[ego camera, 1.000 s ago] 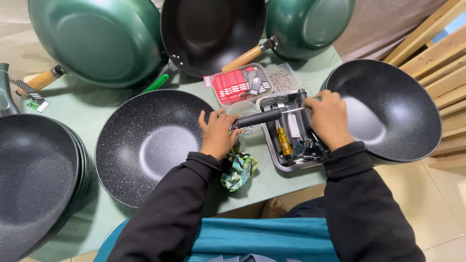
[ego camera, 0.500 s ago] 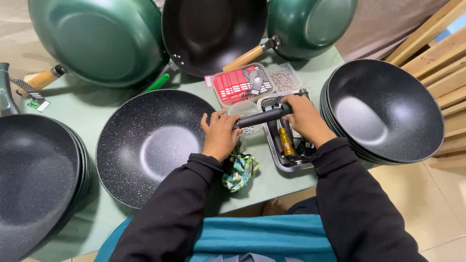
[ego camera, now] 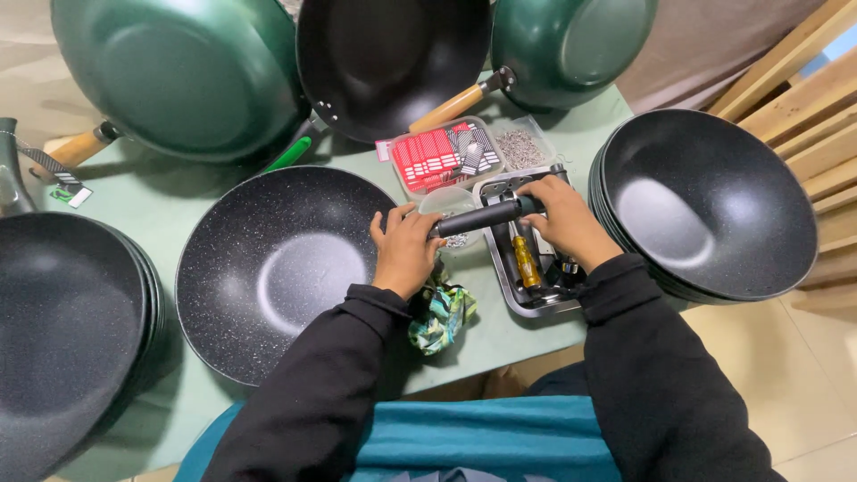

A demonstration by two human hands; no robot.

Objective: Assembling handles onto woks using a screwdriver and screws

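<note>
A black handle [ego camera: 482, 217] lies level at the rim of a speckled black pan [ego camera: 281, 268], at the pan's right side, above the pale green table [ego camera: 178, 201]. The left hand [ego camera: 406, 250] is placed where the handle meets the pan rim, fingers curled closed around that end. The right hand [ego camera: 562, 219] is closed around the handle's far end, fingers wrapped over the top. Both sleeves are black.

Directly below the right hand is a metal tray [ego camera: 527, 299] holding a screwdriver with a yellow grip [ego camera: 525, 263] and other small tools that are partly hidden. Under the handle, between the hands, sits a clear plastic cup [ego camera: 451, 203] with small metal parts inside. A crumpled green patterned cloth [ego camera: 440, 317] lies at the table edge, just below the left hand.

Behind the handle are a clear box of red and black parts [ego camera: 442, 156] and, beside it, a clear box of small screws [ego camera: 522, 145].

To the right, a stack of black pans [ego camera: 710, 201] without handles sits near the tray. A second stack of black pans [ego camera: 67, 330] is at the left edge. At the back, three green-bodied pans lean on the table: a large one [ego camera: 178, 71] with a wooden handle, a middle one [ego camera: 393, 58] showing its black interior, and a third [ego camera: 571, 45] with a wooden handle. Wooden slats [ego camera: 803, 98] are at the upper right.
</note>
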